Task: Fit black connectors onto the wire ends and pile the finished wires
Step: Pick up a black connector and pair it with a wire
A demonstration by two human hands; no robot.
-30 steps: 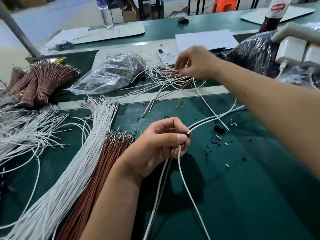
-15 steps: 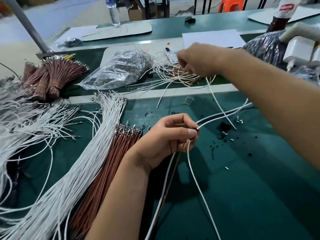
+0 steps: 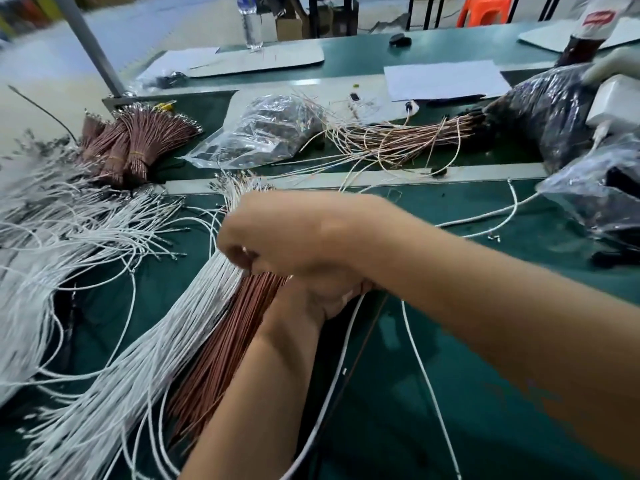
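My right hand (image 3: 277, 237) reaches across to the left, fingers curled down at the top of the long white wire bundle (image 3: 173, 341) and the brown wire bundle (image 3: 221, 358). Blur hides whether it pinches a wire. My left hand (image 3: 329, 296) lies under it, mostly covered, and grips white wires (image 3: 426, 393) and a brown one that trail toward me. A tangled pile of white and brown wires (image 3: 398, 140) lies at the back. A clear bag of small dark parts (image 3: 263, 133) sits beside that pile.
Tied brown wire bundles (image 3: 138, 143) and loose white wires (image 3: 69, 230) fill the left of the green table. Dark plastic bags (image 3: 547, 109) and white chargers (image 3: 616, 102) crowd the right. A paper sheet (image 3: 443, 79) and a water bottle (image 3: 250, 22) stand farther back.
My right hand left the tangled pile at the back and swung down and left over my left hand to the wire bundles. The view shifted left.
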